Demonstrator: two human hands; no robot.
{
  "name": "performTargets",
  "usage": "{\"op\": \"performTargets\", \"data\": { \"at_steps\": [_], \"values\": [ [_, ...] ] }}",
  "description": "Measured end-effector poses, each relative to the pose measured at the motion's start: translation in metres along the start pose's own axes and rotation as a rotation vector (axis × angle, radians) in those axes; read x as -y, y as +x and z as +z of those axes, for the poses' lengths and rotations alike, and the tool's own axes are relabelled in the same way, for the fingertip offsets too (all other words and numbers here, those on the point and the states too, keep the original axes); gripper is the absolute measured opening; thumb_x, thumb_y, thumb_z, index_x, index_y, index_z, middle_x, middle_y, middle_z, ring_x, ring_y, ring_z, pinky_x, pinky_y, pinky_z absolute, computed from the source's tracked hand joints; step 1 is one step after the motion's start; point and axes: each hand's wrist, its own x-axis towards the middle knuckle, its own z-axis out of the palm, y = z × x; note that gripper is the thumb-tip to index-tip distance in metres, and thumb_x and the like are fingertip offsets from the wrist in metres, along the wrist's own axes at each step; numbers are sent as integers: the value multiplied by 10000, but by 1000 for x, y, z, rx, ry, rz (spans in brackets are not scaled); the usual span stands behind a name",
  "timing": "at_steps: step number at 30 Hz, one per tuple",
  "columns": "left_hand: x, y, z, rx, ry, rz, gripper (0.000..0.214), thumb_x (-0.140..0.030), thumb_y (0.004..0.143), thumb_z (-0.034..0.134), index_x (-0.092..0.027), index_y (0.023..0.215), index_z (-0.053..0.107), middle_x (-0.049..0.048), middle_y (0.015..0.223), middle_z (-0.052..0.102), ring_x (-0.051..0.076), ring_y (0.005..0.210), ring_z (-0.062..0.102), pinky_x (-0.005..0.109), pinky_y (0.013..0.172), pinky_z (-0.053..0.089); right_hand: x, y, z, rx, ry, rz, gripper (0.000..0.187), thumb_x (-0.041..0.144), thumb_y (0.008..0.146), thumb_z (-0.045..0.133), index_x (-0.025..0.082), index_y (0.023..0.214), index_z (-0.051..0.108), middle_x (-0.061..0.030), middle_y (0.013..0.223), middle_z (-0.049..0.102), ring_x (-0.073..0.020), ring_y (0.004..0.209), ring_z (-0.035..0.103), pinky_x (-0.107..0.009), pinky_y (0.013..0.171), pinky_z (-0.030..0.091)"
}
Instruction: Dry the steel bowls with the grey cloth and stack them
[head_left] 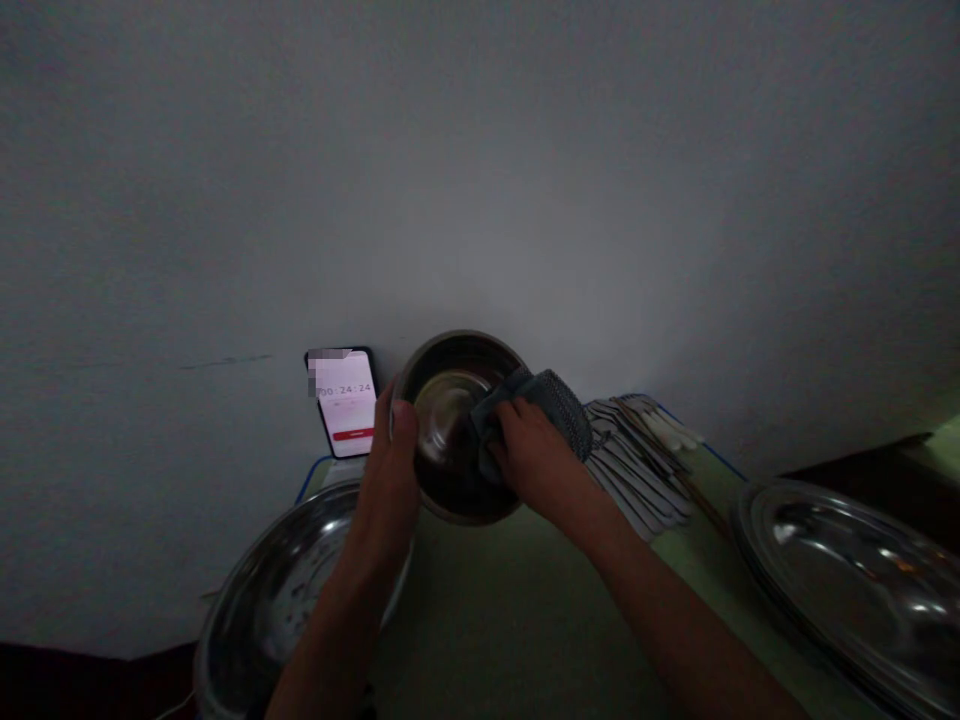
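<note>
Metal bowl (446, 425): in the centre of the view, tilted so that its mouth faces the wearer; whether its underside touches the tabletop cannot be told.
Left hand (394, 470): at the bowl's 9 o'clock, fingers clamped on the rim, thumb over the near edge and the others around the outer wall.
Right hand (534, 445): reaches in from 4 o'clock, fingers closed on the cloth, some fingertips hidden in its folds.
Grey cloth (568, 405): bunched under the right hand, partly inside the bowl and spilling over its rim near 3 o'clock.
Phone (349, 400): at 9 to 10 o'clock from the bowl, its lit screen reading 00:24:24 above a red bar.
Large basin (251, 590): shiny metal, at 7 to 8 o'clock, partly behind the left forearm.
Cutlery (634, 480): a row of slim metal pieces fanned out at 3 to 4 o'clock, with white pieces (671, 430) at its far end.
Oval tray (840, 590): polished metal, at 4 o'clock, well apart from the bowl.
Tabletop (510, 620): green, blue-edged, visible at 6 o'clock.
Wall (480, 180): plain grey, at 12 o'clock.
</note>
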Motion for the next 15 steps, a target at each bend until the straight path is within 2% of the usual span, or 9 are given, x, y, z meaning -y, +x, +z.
{"op": "performTargets", "data": {
  "at_steps": [2,4,6,8,11,13,15],
  "values": [
    [0,-6,8,25,42,-52,566,-631,899,388,-308,1357,473,32,1398,548,247,1353,422,424,1154,270,-5,7,7,-175,50,32,215,102,867,461,119,1047,576,-176,1094,602,-281,1037,566,-450,914,457],
    [2,-11,16,135,-3,-120,620,-649,889,384,-294,1394,436,57,1399,549,266,1336,448,439,1137,300,-6,11,10,-314,216,23,172,145,877,476,142,1024,566,-146,1056,606,-262,1010,568,-430,911,462],
    [4,-14,23,242,-65,-134,637,-642,898,372,-270,1414,413,74,1431,519,261,1347,435,429,1133,310,-3,12,9,-360,412,-2,149,197,871,514,167,1011,556,-106,1013,617,-237,970,580,-410,894,473],
    [7,-14,26,262,-104,-93,627,-620,909,377,-252,1415,414,72,1460,488,241,1376,394,406,1152,278,3,9,6,-272,573,-59,161,223,867,530,183,1022,553,-79,999,635,-215,946,598,-397,881,486],
    [6,-8,19,136,-141,-81,592,-620,901,401,-247,1350,502,62,1375,577,240,1355,425,404,1149,292,13,2,-1,-2,711,-203,210,183,869,522,189,1075,561,-71,1064,663,-191,1005,617,-394,924,487],
    [5,-3,11,42,-153,-119,582,-636,885,418,-240,1284,569,62,1261,657,261,1313,477,426,1114,353,18,-2,-5,148,701,-305,266,132,859,514,183,1113,572,-75,1111,665,-185,1054,614,-397,963,480],
    [5,0,3,-20,-138,-130,583,-645,869,440,-234,1252,594,61,1195,690,280,1307,482,453,1100,372,22,-6,-7,203,612,-379,346,93,855,490,164,1186,560,-97,1190,637,-190,1126,585,-408,1017,457]
  ]
}}
